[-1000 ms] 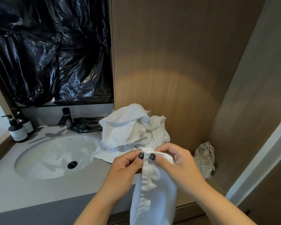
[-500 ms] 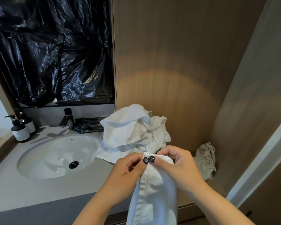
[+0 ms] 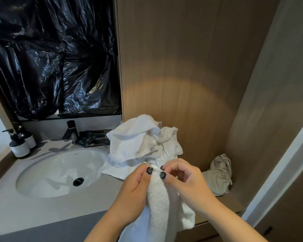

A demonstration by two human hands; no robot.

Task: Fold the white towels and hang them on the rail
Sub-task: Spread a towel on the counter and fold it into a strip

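White towel [image 3: 158,198] is hanging at the lower centre of the frame, and the left hand [image 3: 133,189] and right hand [image 3: 187,184] are both pinching its top edge. More crumpled white towels [image 3: 138,142] are lying just behind, on the countertop [image 3: 47,210] beside the sink [image 3: 59,172].

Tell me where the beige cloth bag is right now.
In the head view the beige cloth bag sits at the right, on the wooden ledge against the wood wall, just right of the right hand.

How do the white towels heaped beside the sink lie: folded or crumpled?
Crumpled. The heap of towels lies bunched in loose, uneven folds on the counter, with no squared edges.
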